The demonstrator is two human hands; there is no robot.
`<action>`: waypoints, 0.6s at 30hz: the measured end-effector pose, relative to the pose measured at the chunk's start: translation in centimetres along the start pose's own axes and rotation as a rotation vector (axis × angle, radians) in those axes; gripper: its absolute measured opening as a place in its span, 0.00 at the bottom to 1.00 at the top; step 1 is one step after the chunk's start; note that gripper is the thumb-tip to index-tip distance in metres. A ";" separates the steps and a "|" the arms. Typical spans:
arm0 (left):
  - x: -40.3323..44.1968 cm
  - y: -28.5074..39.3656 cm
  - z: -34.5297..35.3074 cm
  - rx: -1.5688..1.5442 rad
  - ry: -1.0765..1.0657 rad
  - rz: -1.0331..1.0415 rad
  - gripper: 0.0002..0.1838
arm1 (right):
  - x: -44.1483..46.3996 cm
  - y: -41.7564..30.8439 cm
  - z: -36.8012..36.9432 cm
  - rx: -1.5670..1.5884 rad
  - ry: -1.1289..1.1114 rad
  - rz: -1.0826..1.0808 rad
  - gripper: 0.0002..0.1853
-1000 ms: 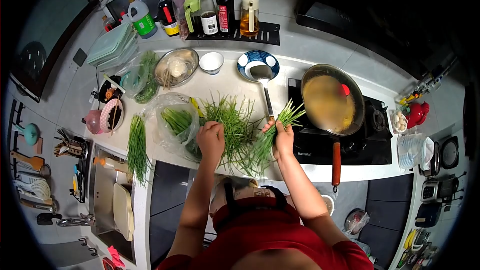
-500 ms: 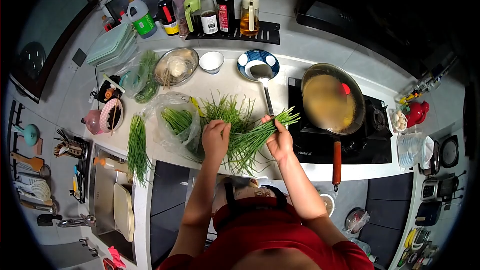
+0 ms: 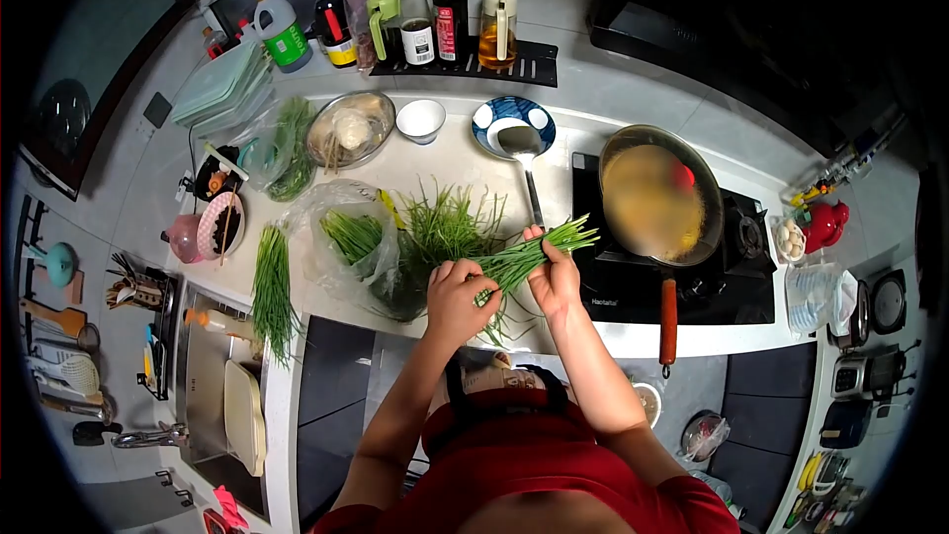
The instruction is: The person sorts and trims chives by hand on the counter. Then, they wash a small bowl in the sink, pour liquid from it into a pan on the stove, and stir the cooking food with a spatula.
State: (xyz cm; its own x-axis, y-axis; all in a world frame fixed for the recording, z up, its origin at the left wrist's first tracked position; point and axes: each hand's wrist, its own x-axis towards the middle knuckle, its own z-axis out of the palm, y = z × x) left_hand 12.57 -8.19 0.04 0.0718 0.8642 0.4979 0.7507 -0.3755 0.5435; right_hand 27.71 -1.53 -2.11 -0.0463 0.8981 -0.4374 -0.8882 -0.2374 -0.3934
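Note:
In my right hand (image 3: 554, 282) is a bunch of green chives (image 3: 514, 265), gripped near its pale cut ends, which point right toward the stove. My left hand (image 3: 460, 299) has its fingers curled on the leafy end of that same bunch. More loose chives (image 3: 445, 222) lie on the counter just beyond my left hand. A clear plastic bag (image 3: 371, 272) with chives in it sits to the left. Farther left, another bunch of chives (image 3: 273, 282) hangs over the counter's front edge.
A frying pan (image 3: 633, 153) with yellowish contents, partly blurred, sits on the black stove (image 3: 633, 307), handle toward me. A metal spatula (image 3: 532, 188) rests on a blue-and-white plate (image 3: 484, 129). Behind are a white bowl (image 3: 422, 121), a metal dish (image 3: 381, 143) and bottles (image 3: 450, 15). The sink (image 3: 208, 376) is at left.
My left hand has moved right and down, from over the loose chives to the leafy end of the held bunch. My right hand has barely moved.

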 end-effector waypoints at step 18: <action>0.5 -0.2 0.0 0.022 0.008 0.027 0.03 | -1.0 0.2 1.1 -0.058 0.046 -0.058 0.14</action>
State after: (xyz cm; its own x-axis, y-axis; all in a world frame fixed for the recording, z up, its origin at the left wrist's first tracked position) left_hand 12.47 -7.68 0.14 0.0870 0.8513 0.5175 0.7625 -0.3912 0.5153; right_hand 27.07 -2.07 -0.86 0.0269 0.8935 -0.4483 -0.8609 -0.2072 -0.4647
